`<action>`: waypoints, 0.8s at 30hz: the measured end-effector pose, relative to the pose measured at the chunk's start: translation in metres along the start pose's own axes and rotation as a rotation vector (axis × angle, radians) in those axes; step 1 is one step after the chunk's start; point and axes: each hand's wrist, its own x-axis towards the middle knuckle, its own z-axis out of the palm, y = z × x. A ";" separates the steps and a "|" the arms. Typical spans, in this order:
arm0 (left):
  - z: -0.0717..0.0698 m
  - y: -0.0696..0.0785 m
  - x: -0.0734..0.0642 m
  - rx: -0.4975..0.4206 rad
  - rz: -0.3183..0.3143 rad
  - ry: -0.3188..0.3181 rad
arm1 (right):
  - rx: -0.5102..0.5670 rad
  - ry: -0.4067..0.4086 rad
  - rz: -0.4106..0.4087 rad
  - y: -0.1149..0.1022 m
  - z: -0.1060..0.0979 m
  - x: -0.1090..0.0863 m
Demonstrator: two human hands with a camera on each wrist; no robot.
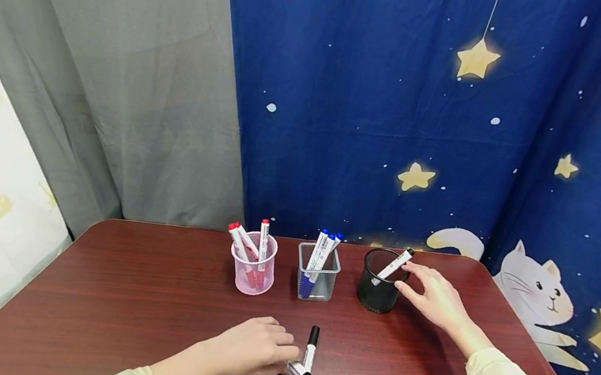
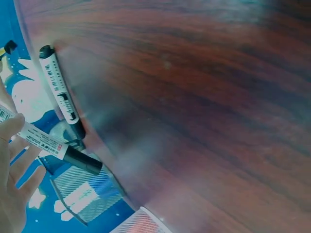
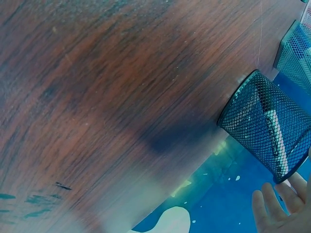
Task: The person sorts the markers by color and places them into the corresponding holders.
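Near the front of the table, my left hand (image 1: 248, 348) pinches a black-capped whiteboard marker (image 2: 46, 141) between thumb and fingers. A second black-capped marker (image 1: 312, 343) lies on the table and overlaps the held one in the head view. At the back right, my right hand (image 1: 438, 301) has its fingers extended at the rim of a black mesh pen cup (image 1: 375, 298). Inside that cup leans one white marker (image 1: 396, 265) with a black cap. Through the mesh, the right wrist view shows that marker's white barrel (image 3: 276, 136).
A pink mesh cup (image 1: 251, 286) with several red markers stands at the back left. Between it and the black cup is a square grey mesh holder (image 1: 324, 290) with blue markers. Curtains (image 1: 351, 90) hang behind the table's far edge.
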 end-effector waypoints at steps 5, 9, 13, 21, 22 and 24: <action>-0.007 0.001 0.006 -0.019 0.016 0.003 | 0.001 -0.005 0.006 0.000 0.000 0.000; -0.012 0.001 0.011 -0.033 0.032 0.007 | 0.001 -0.006 0.010 -0.001 0.000 0.000; -0.015 0.002 0.015 -0.076 0.028 0.009 | 0.002 -0.002 0.006 -0.001 0.000 -0.001; -0.020 0.002 0.022 -0.296 -0.073 0.022 | 0.005 -0.001 0.012 0.000 0.000 -0.001; -0.020 0.002 0.022 -0.314 -0.082 0.024 | 0.005 -0.002 0.014 0.000 0.000 -0.001; -0.021 0.002 0.024 -0.356 -0.099 0.026 | 0.005 -0.001 0.016 0.000 0.000 -0.001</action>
